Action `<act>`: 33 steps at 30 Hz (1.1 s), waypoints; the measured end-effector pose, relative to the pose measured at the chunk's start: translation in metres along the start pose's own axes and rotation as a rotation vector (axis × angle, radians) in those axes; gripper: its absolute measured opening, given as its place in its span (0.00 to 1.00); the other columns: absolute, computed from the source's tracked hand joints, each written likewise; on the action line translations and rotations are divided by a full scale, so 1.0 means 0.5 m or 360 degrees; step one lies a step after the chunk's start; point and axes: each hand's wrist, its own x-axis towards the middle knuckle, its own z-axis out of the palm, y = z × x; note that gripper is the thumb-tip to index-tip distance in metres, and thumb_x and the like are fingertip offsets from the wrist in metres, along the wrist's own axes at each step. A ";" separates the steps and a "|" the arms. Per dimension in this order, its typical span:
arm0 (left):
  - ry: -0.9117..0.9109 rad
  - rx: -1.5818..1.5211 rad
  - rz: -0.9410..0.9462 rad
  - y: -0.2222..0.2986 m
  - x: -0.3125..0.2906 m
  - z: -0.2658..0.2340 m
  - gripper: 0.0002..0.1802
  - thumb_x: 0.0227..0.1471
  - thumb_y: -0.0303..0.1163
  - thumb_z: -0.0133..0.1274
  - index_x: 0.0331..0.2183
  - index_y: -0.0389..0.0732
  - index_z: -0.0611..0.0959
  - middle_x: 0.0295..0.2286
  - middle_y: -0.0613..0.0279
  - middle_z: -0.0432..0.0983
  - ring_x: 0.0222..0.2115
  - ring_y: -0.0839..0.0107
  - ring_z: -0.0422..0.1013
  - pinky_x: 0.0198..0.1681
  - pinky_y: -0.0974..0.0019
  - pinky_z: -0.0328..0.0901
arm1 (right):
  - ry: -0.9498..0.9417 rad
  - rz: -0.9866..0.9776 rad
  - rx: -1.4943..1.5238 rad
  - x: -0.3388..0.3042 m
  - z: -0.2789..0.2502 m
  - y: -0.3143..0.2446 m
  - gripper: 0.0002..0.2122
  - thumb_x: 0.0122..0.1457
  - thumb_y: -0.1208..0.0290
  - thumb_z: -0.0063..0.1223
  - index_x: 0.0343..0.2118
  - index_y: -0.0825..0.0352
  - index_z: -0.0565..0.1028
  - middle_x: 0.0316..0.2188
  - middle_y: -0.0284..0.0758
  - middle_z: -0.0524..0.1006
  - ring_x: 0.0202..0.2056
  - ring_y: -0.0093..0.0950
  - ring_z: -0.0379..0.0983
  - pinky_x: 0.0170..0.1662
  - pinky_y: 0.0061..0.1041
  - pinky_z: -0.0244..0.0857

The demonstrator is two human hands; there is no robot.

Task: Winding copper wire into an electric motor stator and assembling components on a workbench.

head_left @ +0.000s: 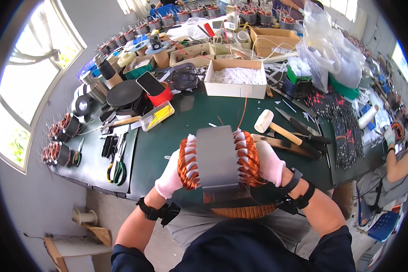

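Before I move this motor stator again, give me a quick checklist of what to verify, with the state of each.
1. Left hand grips the stator's copper end: ok.
2. Right hand grips the other end: ok.
3. Stator raised off the green table: ok, held in front of the body.
4. Table patch just beyond the stator bare: ok.
5. White mallet and the dark tools beside it close on the right: not ok, near the stator.
6. Loose copper wire trailing up from the stator: cannot tell whether it is attached.
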 end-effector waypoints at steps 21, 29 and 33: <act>0.0097 0.1478 0.0629 0.072 0.020 0.022 0.23 0.47 0.29 0.65 0.45 0.34 0.77 0.30 0.51 0.82 0.28 0.63 0.77 0.38 0.66 0.72 | 0.0204 -0.0469 -0.0558 -0.014 0.013 -0.020 0.11 0.72 0.56 0.46 0.38 0.58 0.70 0.25 0.21 0.68 0.22 0.17 0.64 0.25 0.19 0.61; -0.0032 0.1202 0.0419 0.083 0.004 -0.028 0.23 0.56 0.31 0.61 0.51 0.33 0.77 0.38 0.54 0.83 0.36 0.66 0.80 0.42 0.64 0.74 | 0.0236 -0.0456 -0.0608 -0.028 0.040 -0.010 0.10 0.72 0.57 0.47 0.35 0.55 0.72 0.20 0.17 0.66 0.17 0.13 0.62 0.20 0.16 0.58; 0.0308 0.1644 0.0363 0.097 -0.015 -0.100 0.19 0.57 0.31 0.59 0.49 0.36 0.82 0.40 0.55 0.83 0.38 0.63 0.80 0.44 0.62 0.74 | 0.0162 -0.0445 -0.0533 -0.026 0.014 -0.010 0.09 0.72 0.57 0.47 0.35 0.54 0.72 0.20 0.16 0.66 0.17 0.12 0.62 0.18 0.15 0.56</act>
